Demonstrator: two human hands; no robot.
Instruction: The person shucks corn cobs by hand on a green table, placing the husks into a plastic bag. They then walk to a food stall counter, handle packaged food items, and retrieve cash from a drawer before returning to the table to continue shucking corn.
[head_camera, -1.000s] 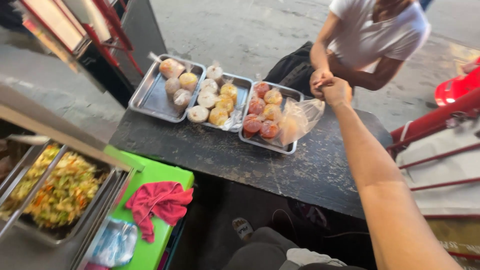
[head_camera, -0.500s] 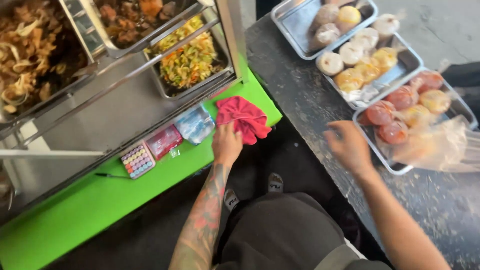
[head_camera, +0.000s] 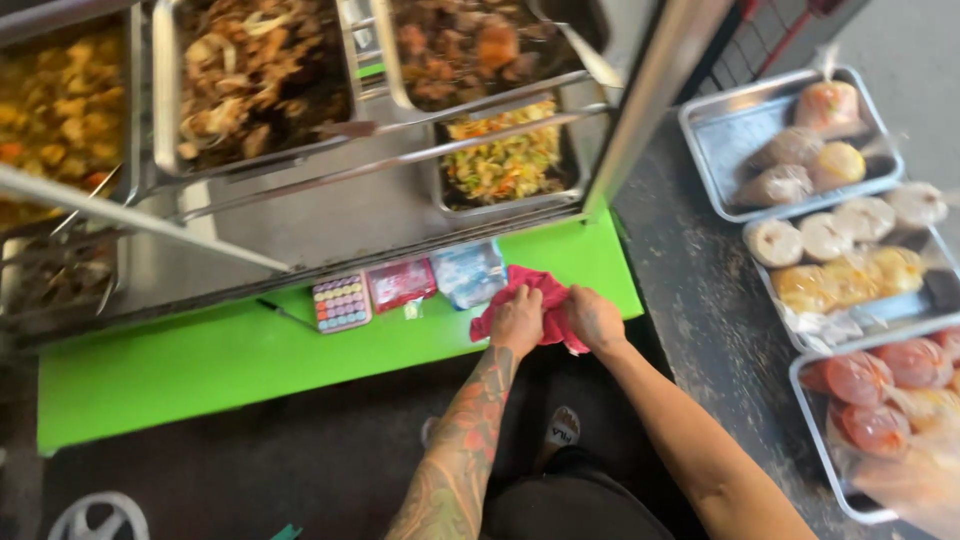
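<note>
- Red cloth (head_camera: 537, 305) lies bunched on the green shelf (head_camera: 250, 350), near its right end, just below the steel food counter (head_camera: 300, 215).
- Left hand (head_camera: 517, 320) pressed on the cloth's left part, fingers curled into the folds. Right hand (head_camera: 593, 318) closed on the right part. Hands side by side, close together; can't tell if they touch.
- Handling, my read: soft, light, limp. No stiffness, so it will sag and trail if lifted by one corner. Not fragile, not slippery. Best grip is a full pinch of the bunched middle or one hand per side, as now.
- Edges: shelf's front lip is right under the wrists; cloth's lower fold looks to hang slightly over it, view is blurry there.
- To the left, just beside the cloth: clear plastic packet (head_camera: 470, 272), red packet (head_camera: 400, 284), small calculator (head_camera: 342, 302). Little room that way.
- To the right: shelf ends, then a dark table (head_camera: 700, 320) carrying metal trays (head_camera: 735, 130) of wrapped food. Open room is toward the body.
</note>
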